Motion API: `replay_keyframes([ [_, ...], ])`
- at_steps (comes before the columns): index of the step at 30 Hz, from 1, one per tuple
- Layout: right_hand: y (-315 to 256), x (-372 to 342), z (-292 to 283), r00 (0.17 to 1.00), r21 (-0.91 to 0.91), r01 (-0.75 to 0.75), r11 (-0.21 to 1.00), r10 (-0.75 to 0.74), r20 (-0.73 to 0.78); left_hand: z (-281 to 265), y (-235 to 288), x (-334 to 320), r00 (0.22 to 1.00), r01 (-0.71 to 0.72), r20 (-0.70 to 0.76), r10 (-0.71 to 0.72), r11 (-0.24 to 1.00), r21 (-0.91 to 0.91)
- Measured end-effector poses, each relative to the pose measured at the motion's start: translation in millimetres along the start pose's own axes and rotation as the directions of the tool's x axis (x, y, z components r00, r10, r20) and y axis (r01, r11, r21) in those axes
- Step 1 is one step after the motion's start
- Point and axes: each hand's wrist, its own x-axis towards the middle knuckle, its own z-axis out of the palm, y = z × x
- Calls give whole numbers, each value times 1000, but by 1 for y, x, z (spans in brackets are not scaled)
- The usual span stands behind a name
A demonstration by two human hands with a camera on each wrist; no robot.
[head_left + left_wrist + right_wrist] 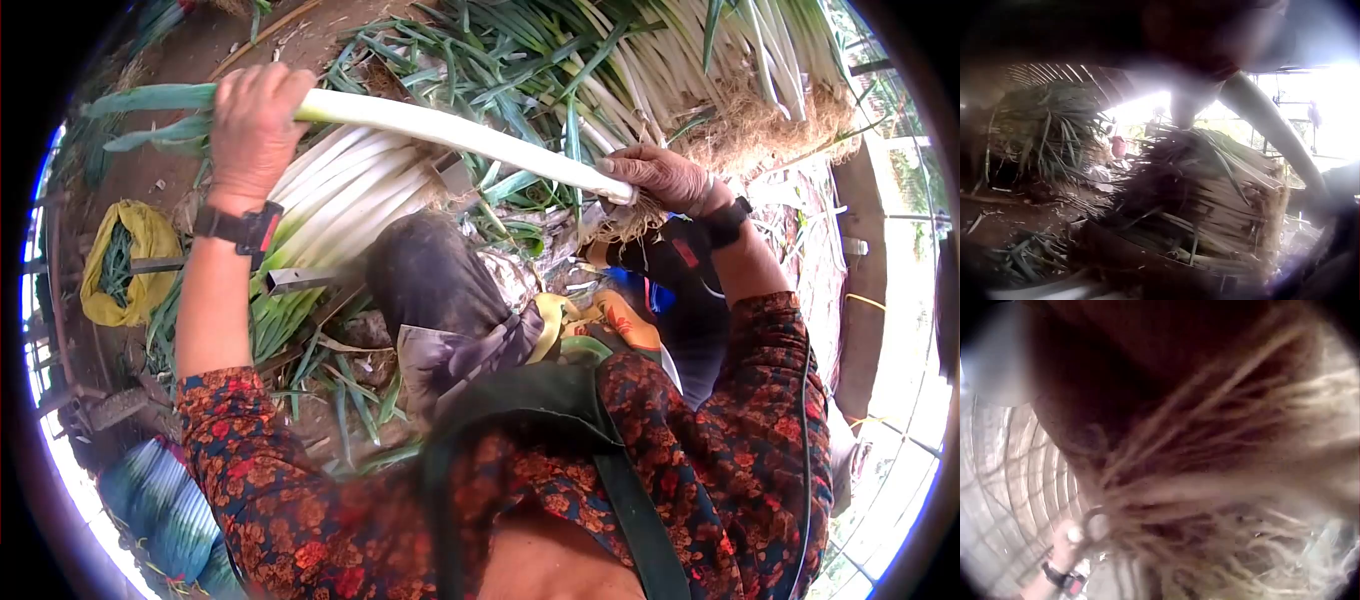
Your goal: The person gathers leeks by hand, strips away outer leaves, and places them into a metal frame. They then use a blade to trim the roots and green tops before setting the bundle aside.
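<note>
A long leek with a white stalk stretches between the two hands in the head view. My left hand is curled round it where white turns to green, and the leaves stick out to the left. At the root end, my right hand pinches the stalk with thumb and fingers; roots hang below. The pale stalk slants down to the right in the left wrist view. Blurred roots fill much of the right wrist view, with the left hand beyond them.
Peeled leeks lie in a row below the left hand. A large pile of rooted leeks is at the top right. Cut leaves litter the ground. A yellow sack stands at left, and a metal bar juts near the knee.
</note>
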Motion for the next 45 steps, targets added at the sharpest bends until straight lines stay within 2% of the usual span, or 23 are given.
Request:
replay_keyframes([
  [1, -7, 1, 6, 999, 68, -6, 998, 3, 37, -4, -8, -6, 1000, 16, 0, -16, 1000, 16],
  [3, -10, 11, 26, 979, 43, 162, 986, -155, -136, -11, -24, -18, 998, 55, 0, -55, 997, 55],
  [4, -28, 8, 40, 949, -348, 142, 927, -227, -219, -14, -31, -24, 998, 65, 4, -66, 994, 87],
  [5, -27, 13, 49, 907, -561, 110, 821, -314, -281, -17, -36, -32, 995, 81, 58, -85, 994, 69],
  [7, -22, 21, 55, 803, -682, 91, 726, -459, -381, -24, -46, -43, 981, 114, 151, -118, 993, 35],
  [8, -8, 32, 40, 748, -634, 150, 759, -506, -429, -27, -46, -49, 974, 106, 202, -100, 994, -19],
  [9, 3, 44, 17, 762, -742, -41, 669, -460, -456, -28, -45, -57, 965, 127, 235, -118, 992, -26],
  [11, 18, 57, -20, 758, -880, -328, 344, -460, -462, -24, -43, -70, 946, 169, 288, -151, 985, -38],
  [13, 30, 62, -47, 816, -888, -452, 83, -363, -450, -20, -45, -85, 909, 247, 358, -214, 968, -47],
  [14, 33, 63, -55, 809, -904, -408, 132, -406, -424, -20, -47, -92, 883, 275, 404, -237, 961, -39],
  [16, 11, 62, -25, 717, -869, -1, 495, -605, -346, -16, -48, -101, 829, 357, 479, -290, 933, -53],
  [17, 3, 65, -2, 638, -765, 234, 600, -688, -346, -14, -48, -105, 797, 389, 527, -295, 918, -74],
  [19, -11, 79, 41, 586, -797, 394, 458, -793, -166, -12, -52, -110, 737, 449, 605, -302, 887, -104],
  [21, -16, 90, 69, 567, -833, 463, 304, -824, 14, -13, -55, -115, 697, 544, 647, -309, 816, -196],
  [23, -21, 95, 90, 592, -836, 452, 312, -805, 19, -19, -60, -120, 618, 683, 719, -320, 671, -288],
  [25, -23, 96, 100, 638, -794, 453, 405, -769, -28, -20, -70, -136, 566, 747, 769, -298, 579, -326],
  [26, -28, 96, 106, 579, -758, 535, 373, -815, 7, -21, -76, -143, 540, 777, 792, -286, 530, -339],
  [30, -37, 98, 119, 669, -660, 531, 531, -741, -58, -32, -78, -155, 600, 715, 727, -333, 631, -301],
  [33, -39, 106, 127, 646, -655, 536, 533, -758, -88, -39, -67, -164, 767, 578, 455, -452, 796, -182],
  [37, -51, 99, 144, 636, -659, 566, 495, -771, -33, -50, -77, -186, 818, 517, 315, -481, 855, -37],
  [38, -52, 99, 147, 598, -713, 545, 441, -801, -38, -55, -79, -190, 836, 497, 277, -474, 868, -15],
  [42, -52, 110, 155, 491, -741, 536, 406, -863, -117, -92, -60, -179, 863, 451, 160, -480, 873, 185],
  [45, -53, 110, 156, 537, -699, 495, 516, -814, -220, -109, -54, -181, 855, 465, 127, -503, 851, 243],
])
